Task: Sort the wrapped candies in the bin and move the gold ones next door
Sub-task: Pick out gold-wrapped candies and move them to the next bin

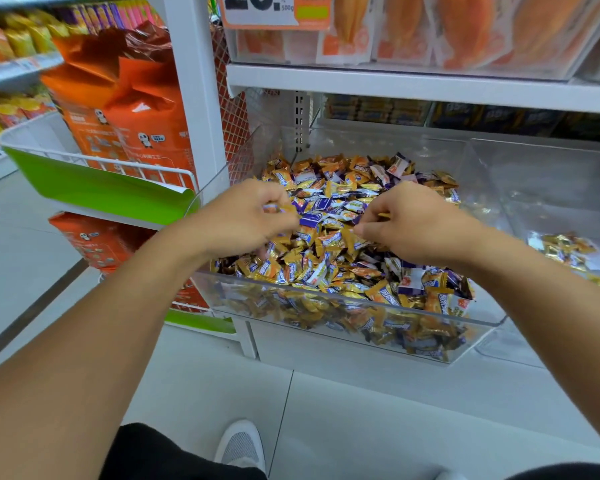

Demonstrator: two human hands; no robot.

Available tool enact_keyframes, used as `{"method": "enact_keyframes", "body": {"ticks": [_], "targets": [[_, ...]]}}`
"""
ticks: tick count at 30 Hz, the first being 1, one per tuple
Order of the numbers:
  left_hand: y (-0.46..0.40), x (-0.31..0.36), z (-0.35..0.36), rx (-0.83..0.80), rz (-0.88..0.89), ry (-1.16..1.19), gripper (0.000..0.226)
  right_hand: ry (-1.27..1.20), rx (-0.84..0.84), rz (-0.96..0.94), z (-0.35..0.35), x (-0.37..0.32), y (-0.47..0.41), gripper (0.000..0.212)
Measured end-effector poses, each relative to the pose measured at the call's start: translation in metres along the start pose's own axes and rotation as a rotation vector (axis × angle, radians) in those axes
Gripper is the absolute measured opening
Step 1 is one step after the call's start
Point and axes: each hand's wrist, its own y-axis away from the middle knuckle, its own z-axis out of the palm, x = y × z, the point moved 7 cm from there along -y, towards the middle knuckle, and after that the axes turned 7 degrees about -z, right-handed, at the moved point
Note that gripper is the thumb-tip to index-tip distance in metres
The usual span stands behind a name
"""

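I see left hand (243,220) curled on gold candies (274,207); right hand (412,225) pinching one, wrapper mostly hidden; bin (326,306) beneath both.

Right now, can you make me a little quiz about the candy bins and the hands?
1. True or false: the neighbouring bin on the right already holds a small pile of gold candies.
2. Which bin are both hands over? A) the full clear bin B) the right bin C) the wire basket
3. Fill in: the left hand and right hand each pinch wrapped ____.

Key
1. True.
2. A.
3. Candies: both hands have fingers curled round wrappers picked from the mixed candies.
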Motion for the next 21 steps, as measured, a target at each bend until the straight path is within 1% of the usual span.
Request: {"method": "enact_keyframes", "body": {"ticks": [1,3,4,5,6,9,11,12,13,14,16,18,19,20,21], "targets": [[0.002,0.0,-0.002,0.0,-0.018,0.09,0.012,-0.034,-0.001,0.019,0.0,0.002,0.002,0.035],[0.004,0.004,0.006,-0.07,-0.026,0.243,0.002,-0.112,0.007,0.06,0.001,0.007,0.004,0.037],[0.004,0.006,0.012,-0.098,-0.019,0.273,0.006,-0.164,0.022,0.086,0.0,0.009,0.005,0.034],[0.002,0.007,0.016,-0.109,-0.002,0.253,0.012,-0.233,0.044,0.116,-0.001,0.012,0.005,0.029],[-0.001,0.008,0.02,-0.093,0.037,0.162,0.017,-0.324,0.066,0.15,-0.002,0.013,0.006,0.023],[-0.006,0.024,0.025,0.045,0.22,-0.275,0.014,-0.692,0.107,0.3,-0.003,0.019,0.009,0.016],[-0.009,0.029,0.03,0.092,0.227,-0.432,0.03,-0.882,0.117,0.373,-0.002,0.022,0.011,0.014],[-0.011,0.03,0.032,0.1,0.213,-0.482,0.037,-0.939,0.111,0.383,0.0,0.022,0.012,0.017],[-0.011,0.031,0.034,0.104,0.202,-0.531,0.039,-0.954,0.105,0.38,0.0,0.023,0.012,0.025],[-0.011,0.033,0.035,0.109,0.202,-0.571,0.036,-0.916,0.104,0.364,-0.001,0.023,0.012,0.031],[-0.012,0.036,0.036,0.127,0.205,-0.622,0.033,-0.74,0.126,0.312,-0.005,0.022,0.013,0.037],[-0.012,0.037,0.039,0.128,0.207,-0.674,0.036,-0.599,0.169,0.25,-0.009,0.021,0.011,0.04],[-0.013,0.037,0.042,0.121,0.217,-0.677,0.033,-0.564,0.174,0.22,-0.009,0.019,0.01,0.04],[-0.014,0.037,0.043,0.112,0.224,-0.649,0.027,-0.551,0.173,0.192,-0.009,0.018,0.009,0.04],[-0.015,0.036,0.039,0.114,0.231,-0.575,0.017,-0.554,0.171,0.17,-0.009,0.017,0.008,0.039]]}}
